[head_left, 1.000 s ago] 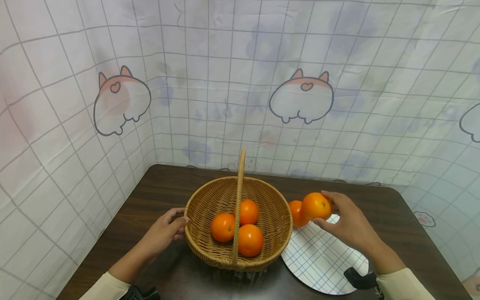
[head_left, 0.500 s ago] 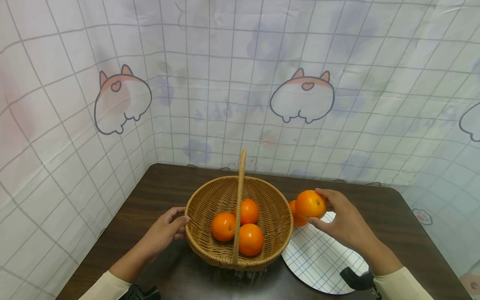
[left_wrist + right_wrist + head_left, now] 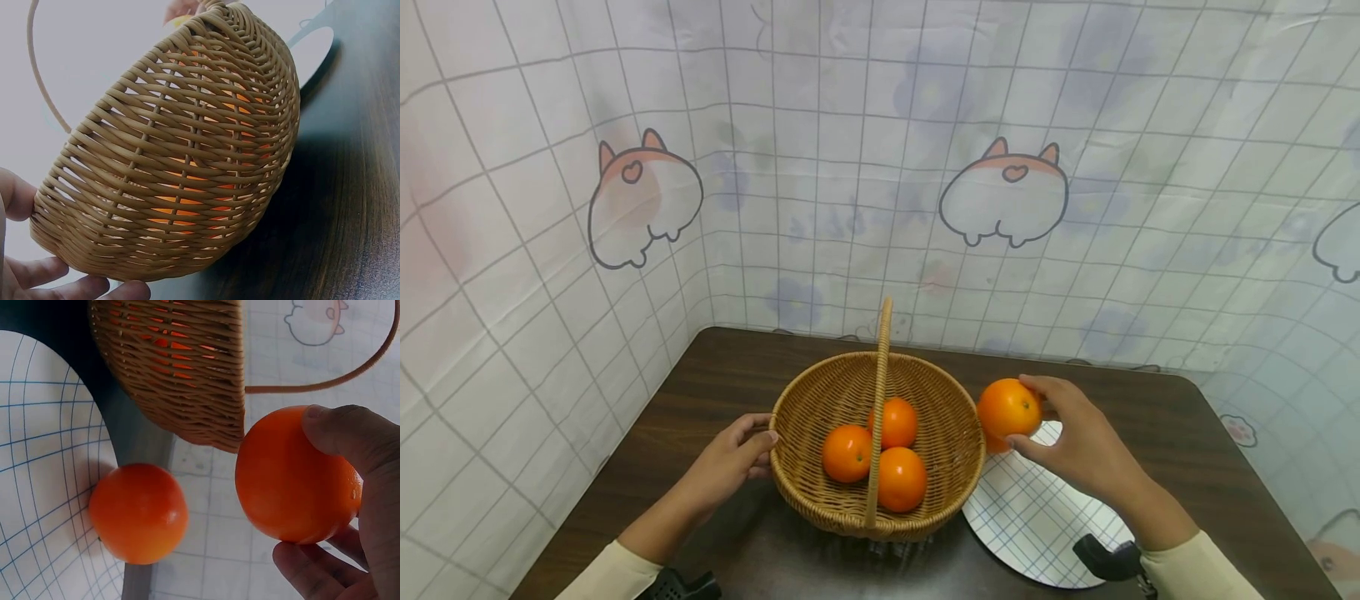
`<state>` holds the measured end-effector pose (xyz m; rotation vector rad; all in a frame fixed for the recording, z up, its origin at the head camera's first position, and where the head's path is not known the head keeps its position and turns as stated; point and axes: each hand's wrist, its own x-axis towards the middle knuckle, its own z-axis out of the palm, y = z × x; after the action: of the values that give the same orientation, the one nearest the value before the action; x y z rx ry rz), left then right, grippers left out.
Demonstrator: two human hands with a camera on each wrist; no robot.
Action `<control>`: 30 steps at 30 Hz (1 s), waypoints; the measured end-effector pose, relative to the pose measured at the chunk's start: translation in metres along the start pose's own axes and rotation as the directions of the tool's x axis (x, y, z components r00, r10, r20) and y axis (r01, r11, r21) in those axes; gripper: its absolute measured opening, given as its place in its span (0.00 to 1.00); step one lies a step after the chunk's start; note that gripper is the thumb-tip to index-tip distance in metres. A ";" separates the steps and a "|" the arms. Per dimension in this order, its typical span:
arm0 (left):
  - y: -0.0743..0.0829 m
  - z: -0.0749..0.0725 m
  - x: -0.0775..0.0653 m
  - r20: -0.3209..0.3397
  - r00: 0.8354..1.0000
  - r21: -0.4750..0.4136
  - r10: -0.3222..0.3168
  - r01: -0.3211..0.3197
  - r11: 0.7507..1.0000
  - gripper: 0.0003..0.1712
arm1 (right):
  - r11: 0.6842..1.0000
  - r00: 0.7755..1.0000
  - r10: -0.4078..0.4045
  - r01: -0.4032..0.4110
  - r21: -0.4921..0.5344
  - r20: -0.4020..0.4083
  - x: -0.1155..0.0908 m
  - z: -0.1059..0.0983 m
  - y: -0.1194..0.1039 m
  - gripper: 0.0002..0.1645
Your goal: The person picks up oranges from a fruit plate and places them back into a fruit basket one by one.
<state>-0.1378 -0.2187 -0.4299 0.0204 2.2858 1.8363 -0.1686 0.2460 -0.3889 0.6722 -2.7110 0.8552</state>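
A round wicker basket (image 3: 805, 392) with a tall arched handle (image 3: 882, 358) stands mid-table, holding three oranges (image 3: 902, 481). My left hand (image 3: 737, 450) grips its left rim, thumb over the edge and fingers beneath on the outside, as the left wrist view confirms. My right hand (image 3: 1078, 437) holds another orange (image 3: 1009, 408) between thumb and fingers, raised beside the basket's right rim. Below that fruit, one more orange (image 3: 139, 514) sits on the white plate (image 3: 1037, 517) near its far edge; in the head view the held one mostly covers it.
The dark wooden table (image 3: 722, 375) is backed by a white grid-patterned cloth (image 3: 820, 167) with cartoon prints, which also hangs at both sides. The plate lies close against the basket's right side, partly under its rim in the head view.
My right hand has carried its orange leftward toward the basket's right rim, now covering most of the orange on the plate. The left hand and basket have stayed put.
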 end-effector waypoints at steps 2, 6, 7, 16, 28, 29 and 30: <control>0.000 0.000 0.000 0.001 1.000 0.001 0.000 0.000 1.000 0.31 | 1.000 1.000 -0.009 0.009 0.001 -0.003 0.001 0.001 -0.002 0.49; 0.001 0.000 0.000 0.007 1.000 -0.005 0.001 -0.001 1.000 0.32 | 1.000 1.000 -0.017 0.017 0.014 -0.001 0.003 0.002 -0.007 0.49; 0.001 0.000 0.000 0.008 1.000 -0.007 0.001 -0.001 1.000 0.32 | 1.000 1.000 -0.016 0.016 0.018 0.001 0.004 0.003 -0.008 0.49; 0.000 -0.001 0.000 0.008 1.000 -0.003 0.006 -0.006 1.000 0.32 | 0.998 0.999 -0.043 0.042 0.037 0.009 0.009 0.006 -0.015 0.50; -0.002 -0.001 0.001 0.012 1.000 -0.005 0.017 -0.017 1.000 0.32 | 0.995 0.996 -0.082 0.081 0.054 0.020 0.013 0.010 -0.027 0.49; -0.001 -0.001 0.001 0.012 1.000 -0.006 0.018 -0.018 1.000 0.32 | 0.995 0.996 -0.087 0.086 0.057 0.020 0.014 0.010 -0.028 0.49; -0.001 -0.001 0.000 0.013 1.000 -0.007 0.017 -0.017 1.000 0.32 | 0.994 0.996 -0.090 0.089 0.058 0.021 0.014 0.011 -0.028 0.48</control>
<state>-0.1382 -0.2199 -0.4310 0.0506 2.2776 1.8473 -0.1682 0.2142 -0.3794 0.8137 -2.6630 0.9120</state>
